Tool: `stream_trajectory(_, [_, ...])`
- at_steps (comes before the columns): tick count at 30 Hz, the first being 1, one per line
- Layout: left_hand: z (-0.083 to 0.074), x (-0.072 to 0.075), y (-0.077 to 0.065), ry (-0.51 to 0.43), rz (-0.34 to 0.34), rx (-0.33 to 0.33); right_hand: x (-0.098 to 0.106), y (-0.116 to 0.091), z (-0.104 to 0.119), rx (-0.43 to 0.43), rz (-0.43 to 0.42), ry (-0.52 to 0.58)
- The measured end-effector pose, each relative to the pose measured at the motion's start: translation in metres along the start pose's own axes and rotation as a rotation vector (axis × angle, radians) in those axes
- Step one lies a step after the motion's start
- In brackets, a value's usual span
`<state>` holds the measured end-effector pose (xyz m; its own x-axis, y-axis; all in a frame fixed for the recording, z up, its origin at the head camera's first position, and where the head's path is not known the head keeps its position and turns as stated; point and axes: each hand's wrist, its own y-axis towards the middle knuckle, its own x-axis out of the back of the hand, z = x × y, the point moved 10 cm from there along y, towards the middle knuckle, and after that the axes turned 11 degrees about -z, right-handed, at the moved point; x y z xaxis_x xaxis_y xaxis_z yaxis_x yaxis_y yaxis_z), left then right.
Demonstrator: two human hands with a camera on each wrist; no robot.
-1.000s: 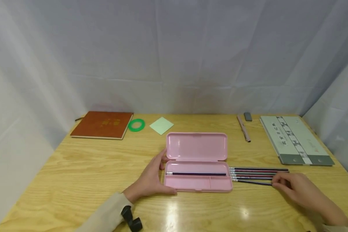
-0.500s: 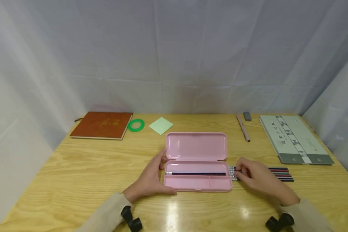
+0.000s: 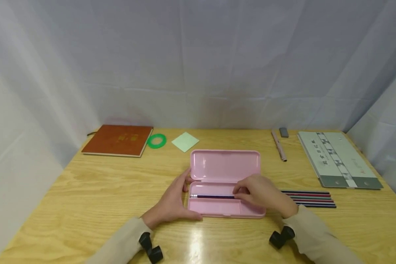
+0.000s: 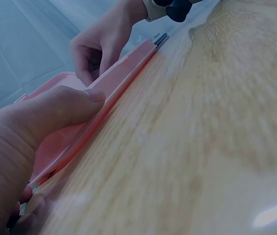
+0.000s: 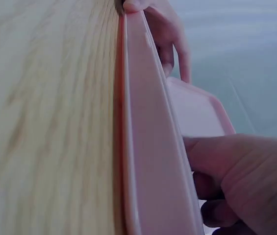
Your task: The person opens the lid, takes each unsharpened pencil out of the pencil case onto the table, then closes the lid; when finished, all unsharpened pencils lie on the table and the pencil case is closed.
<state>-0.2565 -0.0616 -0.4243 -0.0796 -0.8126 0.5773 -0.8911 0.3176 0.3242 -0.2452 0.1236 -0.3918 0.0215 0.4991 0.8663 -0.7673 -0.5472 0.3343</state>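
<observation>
At pink case [image 3: 225, 165] | left fingers [image 3: 180, 180] clamped on it | right fingers [image 3: 242, 183] by pencil [image 3: 214, 197], grip unclear

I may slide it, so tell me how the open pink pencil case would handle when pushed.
The pink pencil case looks stiff, judging by its straight moulded walls. Its base lies flat, so tipping seems unlikely. The glossy lid may be slippery.

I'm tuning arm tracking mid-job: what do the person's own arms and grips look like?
The left sleeve and right sleeve are beige. By their ends, the left device and right device are black and chunky, each with rounded parts. The left grip and right grip are ungloved hands. I see no cables.
</observation>
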Motion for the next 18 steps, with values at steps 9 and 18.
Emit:
stream_trajectory(9, [-0.003, 0.001, -0.001, -0.013, 0.000, -0.012, 0.007, 0.000, 0.006, -0.026, -0.069, -0.161])
stream_trajectory(18, [-0.003, 0.001, 0.000, -0.016, -0.003, -0.007, 0.056, -0.058, -0.025, -0.113, -0.210, -0.111])
